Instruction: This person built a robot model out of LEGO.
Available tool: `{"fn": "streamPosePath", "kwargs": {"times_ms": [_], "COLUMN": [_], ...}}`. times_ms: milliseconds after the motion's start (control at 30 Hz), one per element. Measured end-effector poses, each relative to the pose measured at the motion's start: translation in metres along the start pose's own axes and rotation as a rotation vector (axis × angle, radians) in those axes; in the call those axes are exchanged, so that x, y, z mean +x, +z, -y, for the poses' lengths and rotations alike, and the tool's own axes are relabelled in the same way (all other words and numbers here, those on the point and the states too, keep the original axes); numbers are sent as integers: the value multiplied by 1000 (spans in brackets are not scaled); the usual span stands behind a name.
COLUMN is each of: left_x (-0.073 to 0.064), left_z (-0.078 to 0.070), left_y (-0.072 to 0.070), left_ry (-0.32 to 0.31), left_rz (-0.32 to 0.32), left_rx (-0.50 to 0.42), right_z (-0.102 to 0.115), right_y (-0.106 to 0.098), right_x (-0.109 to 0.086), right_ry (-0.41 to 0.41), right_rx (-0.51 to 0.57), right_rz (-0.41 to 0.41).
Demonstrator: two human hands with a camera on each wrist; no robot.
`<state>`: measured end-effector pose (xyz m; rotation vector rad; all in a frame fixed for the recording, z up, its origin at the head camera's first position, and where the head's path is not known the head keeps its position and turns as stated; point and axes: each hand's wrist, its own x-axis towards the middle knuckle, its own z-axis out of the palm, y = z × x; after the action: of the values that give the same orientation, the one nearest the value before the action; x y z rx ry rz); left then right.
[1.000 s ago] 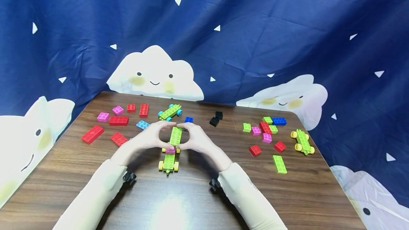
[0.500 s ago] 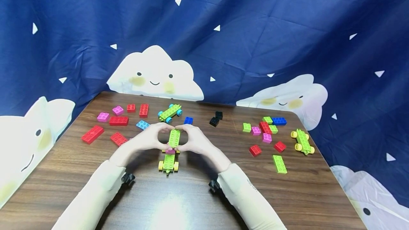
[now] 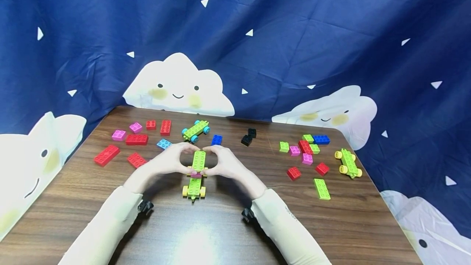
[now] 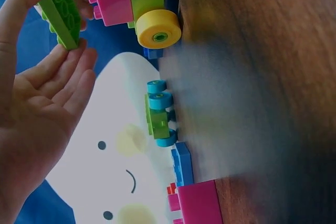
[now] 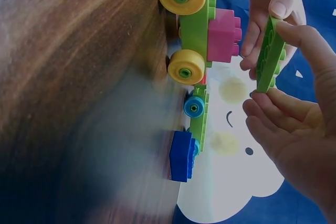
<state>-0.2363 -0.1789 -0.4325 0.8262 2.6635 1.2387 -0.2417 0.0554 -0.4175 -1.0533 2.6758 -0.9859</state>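
Observation:
Both hands pinch one thin lime green building plate with studs (image 3: pixel 199 160), the left hand (image 3: pixel 173 159) at its left side and the right hand (image 3: pixel 226 162) at its right. In the right wrist view the plate (image 5: pixel 269 56) hangs tilted, a gap apart from a pink brick (image 5: pixel 221 36). That brick sits on a green toy car base (image 3: pixel 194 187) with yellow wheels, standing on the table. Seen from the left wrist, thumb and fingertips press opposite edges of the plate (image 4: pixel 59 11).
Beyond the hands stand a green car base with blue wheels (image 3: pixel 196 130) and a dark blue brick (image 3: pixel 217 139). Red bricks (image 3: pixel 137 139) and pink ones lie left. To the right are several mixed bricks, another yellow-wheeled base (image 3: pixel 348 162) and a green plate (image 3: pixel 322 189).
Both hands have brought the plate slightly toward the body and left, more squarely over the pink brick. The dark blue brick behind now shows more fully.

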Motion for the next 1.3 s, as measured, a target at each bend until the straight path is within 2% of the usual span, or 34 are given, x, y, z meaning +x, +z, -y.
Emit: {"fn": "streamPosePath", "kwargs": {"times_ms": [267,467,700,867,1300], "left_x": [-3,-8,-13,-15,-18], "left_z": [-1,-2,-3,-3,-4], "left_y": [-1,-3,-3,-3,-1], "left_ry": [35,61,50,31,55], "left_rz": [9,38,70,89,120], "left_rx": [5,43,57,42,60], "right_z": [-1,3,8,10,10], "right_y": [6,10,14,16,19], "right_x": [-1,-6,-11,-13,-16], "right_ry": [-42,-8,16,2,-17], "right_rx": [-20,-15,-23,-28,-26], "right_rz": [-34,-9,29,35,43]}}
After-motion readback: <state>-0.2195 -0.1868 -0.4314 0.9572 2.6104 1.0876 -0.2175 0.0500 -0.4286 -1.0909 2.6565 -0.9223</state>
